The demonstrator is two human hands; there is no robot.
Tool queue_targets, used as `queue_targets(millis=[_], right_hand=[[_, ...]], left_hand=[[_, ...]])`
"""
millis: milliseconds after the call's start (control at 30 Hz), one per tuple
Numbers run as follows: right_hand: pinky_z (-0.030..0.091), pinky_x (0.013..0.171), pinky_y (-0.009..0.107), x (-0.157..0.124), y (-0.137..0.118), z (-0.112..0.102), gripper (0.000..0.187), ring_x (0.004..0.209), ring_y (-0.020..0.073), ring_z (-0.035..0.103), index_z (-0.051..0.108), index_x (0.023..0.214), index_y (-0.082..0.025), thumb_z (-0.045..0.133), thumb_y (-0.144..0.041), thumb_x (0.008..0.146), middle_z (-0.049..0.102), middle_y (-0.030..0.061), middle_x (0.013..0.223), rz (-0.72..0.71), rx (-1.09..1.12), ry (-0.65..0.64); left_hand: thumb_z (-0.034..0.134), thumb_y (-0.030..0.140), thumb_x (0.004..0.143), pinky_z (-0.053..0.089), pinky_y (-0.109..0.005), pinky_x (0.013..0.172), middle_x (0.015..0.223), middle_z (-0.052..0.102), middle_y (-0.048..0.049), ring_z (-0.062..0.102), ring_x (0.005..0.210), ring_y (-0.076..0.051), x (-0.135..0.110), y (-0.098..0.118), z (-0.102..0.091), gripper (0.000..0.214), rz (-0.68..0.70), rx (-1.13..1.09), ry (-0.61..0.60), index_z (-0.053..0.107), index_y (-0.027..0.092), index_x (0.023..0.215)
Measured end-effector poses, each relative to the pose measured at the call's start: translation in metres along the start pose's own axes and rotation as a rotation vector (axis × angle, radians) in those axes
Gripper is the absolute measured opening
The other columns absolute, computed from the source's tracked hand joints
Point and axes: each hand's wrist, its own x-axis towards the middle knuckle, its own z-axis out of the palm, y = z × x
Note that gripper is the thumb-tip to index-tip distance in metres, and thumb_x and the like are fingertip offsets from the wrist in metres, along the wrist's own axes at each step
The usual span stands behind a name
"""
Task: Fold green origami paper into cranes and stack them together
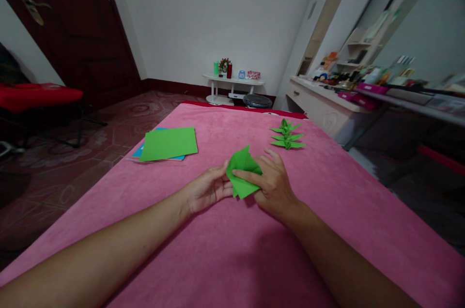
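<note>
Between my hands, just over the pink cloth (pixel 163 254), is a partly folded sheet of green origami paper (pixel 242 160) with pointed corners and loose layers. My left hand (pixel 210 187) grips its left edge, the fingers curled behind it. On the other side my right hand (pixel 274 182) pinches the paper, with one finger stretched across its front face and the rest behind or beside it. Beyond my right hand lie folded green paper pieces (pixel 286 141) with several spiky points. A stack of coloured sheets, green paper (pixel 169 143) on top and blue underneath, rests to the left.
A small white table (pixel 232 79) with a plant and small items stands by the far wall. At right is a cluttered dresser (pixel 323 97). To the left are a red chair (pixel 39 95) and a dark door (pixel 69 22).
</note>
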Motion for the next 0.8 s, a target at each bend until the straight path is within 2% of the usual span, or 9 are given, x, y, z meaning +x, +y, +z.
queue_targets(millis=[433,667,800], right_hand=[[0.027,0.100,0.048,-0.001,-0.002,0.002,0.037,0.088,0.0218,0.053,0.071,0.101,-0.031,0.061,-0.012,0.070,0.061,0.0055,0.093,0.030,-0.008,-0.046],[0.028,0.100,0.047,-0.001,-0.007,0.005,0.030,0.083,0.0203,0.051,0.072,0.093,-0.028,0.059,-0.011,0.072,0.060,0.0045,0.086,0.041,-0.029,-0.021],[0.029,0.099,0.047,-0.001,-0.008,0.005,0.034,0.083,0.0208,0.051,0.072,0.092,-0.027,0.057,-0.008,0.068,0.059,0.0050,0.086,0.049,-0.047,-0.029]], left_hand=[[0.062,0.032,0.083,0.053,-0.027,0.078,0.095,0.071,-0.0099,0.065,0.079,-0.014,0.000,-0.005,-0.002,0.028,0.046,0.102,-0.004,0.068,0.011,0.100],[0.064,0.039,0.080,0.051,-0.025,0.073,0.085,0.071,-0.0094,0.064,0.072,-0.013,0.000,-0.011,0.004,0.033,0.106,0.191,0.015,0.070,0.010,0.096],[0.065,0.042,0.079,0.050,-0.026,0.070,0.080,0.070,-0.0093,0.063,0.068,-0.013,0.000,-0.014,0.007,0.036,0.140,0.210,0.045,0.071,0.009,0.090]])
